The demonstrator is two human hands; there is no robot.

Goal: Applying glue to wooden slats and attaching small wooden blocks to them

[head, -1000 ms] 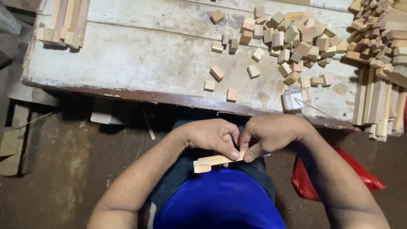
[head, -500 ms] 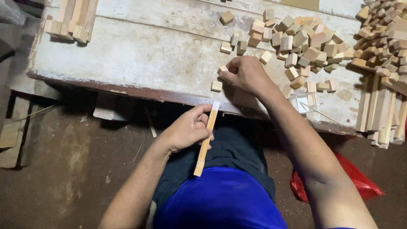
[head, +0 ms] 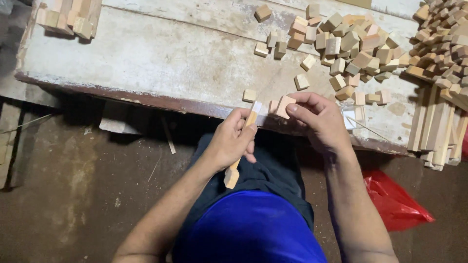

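Note:
My left hand (head: 233,141) grips a thin wooden stick (head: 232,175) held nearly upright over my lap, its upper end near the bench edge. My right hand (head: 318,119) pinches a small pale wooden block (head: 284,105) between thumb and fingers, just right of the stick's top end. Both hands hover at the front edge of a worn whitish wooden bench (head: 146,58). Several small wooden blocks (head: 341,44) lie scattered on the bench beyond my right hand.
A heap of wooden blocks and long strips (head: 438,63) fills the bench's right end. More strips (head: 68,17) lie at the far left corner. A red plastic bag (head: 399,202) lies on the dirt floor at right. A small clear container (head: 352,117) sits by my right hand.
My right hand went out to the bench, picked up a block and came back toward the stick. My left hand turned the stick from lying flat to nearly upright.

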